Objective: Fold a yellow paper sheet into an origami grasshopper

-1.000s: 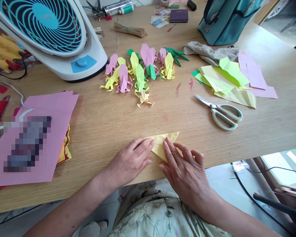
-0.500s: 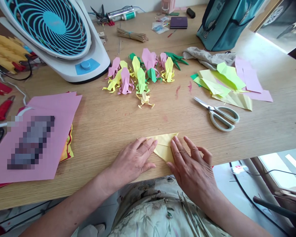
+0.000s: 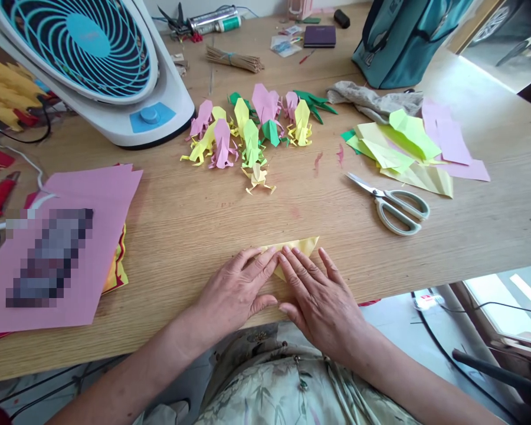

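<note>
A folded piece of pale yellow paper (image 3: 307, 245) lies flat near the table's front edge, its pointed corner toward the right. My left hand (image 3: 236, 289) rests on its left part, fingers extended. Across its middle and lower part lies my right hand (image 3: 321, 295), fingers stretched out and its fingertips close to those of my left hand. Both hands cover much of the paper. Beyond them stand several folded paper figures (image 3: 251, 141) in pink, yellow and green, with a small pale yellow one (image 3: 257, 176) in front.
Scissors (image 3: 396, 206) lie to the right, below loose coloured sheets (image 3: 407, 147) and a grey cloth (image 3: 371, 99). A fan (image 3: 163, 112) stands at the back left. Pink paper (image 3: 110, 195) lies at the left with a blurred object on it. A teal bag (image 3: 396, 47) is behind.
My right hand has slid left across the yellow paper toward my left hand, baring the paper's right corner. My left hand has barely moved. The view has shifted slightly.
</note>
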### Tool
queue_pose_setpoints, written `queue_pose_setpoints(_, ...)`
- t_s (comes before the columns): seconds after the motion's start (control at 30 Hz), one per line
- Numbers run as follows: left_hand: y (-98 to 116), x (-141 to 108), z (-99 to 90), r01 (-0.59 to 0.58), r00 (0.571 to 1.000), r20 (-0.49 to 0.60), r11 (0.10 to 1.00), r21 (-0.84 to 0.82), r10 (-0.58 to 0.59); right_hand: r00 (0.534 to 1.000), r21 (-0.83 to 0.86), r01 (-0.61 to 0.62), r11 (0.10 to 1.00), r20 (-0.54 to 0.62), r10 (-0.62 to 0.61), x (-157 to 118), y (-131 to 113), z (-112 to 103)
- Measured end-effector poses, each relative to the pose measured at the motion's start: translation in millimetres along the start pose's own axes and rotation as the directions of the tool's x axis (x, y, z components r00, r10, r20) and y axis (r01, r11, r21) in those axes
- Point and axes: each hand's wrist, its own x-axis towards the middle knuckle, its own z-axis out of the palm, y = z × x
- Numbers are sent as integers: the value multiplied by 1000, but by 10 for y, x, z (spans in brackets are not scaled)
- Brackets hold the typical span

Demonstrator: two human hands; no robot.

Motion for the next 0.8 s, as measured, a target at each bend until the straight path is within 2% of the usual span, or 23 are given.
queue_pose_setpoints(0.07, 2, -5, 0, 2, 1000, 2, 1000, -8, -2, 1000, 0, -4, 1000, 9, 4, -14, 27, -16)
queue_pose_setpoints(0.17, 3, -12, -2, 5, 1000, 13, 1000, -19, -5, 996, -36, -84, 996, 3, 85, -28, 96, -31)
queue_pose_setpoints(0.4, 7, -11, 3, 18, 1000, 7, 999, -35, -18, 978, -119, -208, 971, -15, 208, -140, 462, -76)
queue_pose_setpoints(0.5, 14, -4, 9, 13, 1000, -9, 999, -30, -13, 964, -134, -262, 956, -84, 253, -132, 453, -111)
queue_pose_setpoints(0.57, 25, 1, 8, 17, 1000, -11, 999, -32, -17, 973, -125, -214, 969, -116, 200, -70, 337, -124)
queue_pose_setpoints(0.63, 38, 1, 2, 31, 1000, 4, 998, -46, -31, 999, -82, -24, 996, -45, 21, 11, 198, -118)
queue_pose_setpoints(0.7, 50, -5, -3, 49, 999, 17, 997, -66, -48, 994, -32, 112, 993, 22, -111, 66, 117, -92)
queue_pose_setpoints(0.73, 54, -11, -5, 56, 998, 20, 996, -76, -54, 993, -27, 118, 993, 31, -117, 75, 113, -73)
queue_pose_setpoints(0.8, 61, -23, -5, 61, 998, 19, 994, -94, -60, 998, -54, 56, 997, 13, -55, 55, 180, -31)
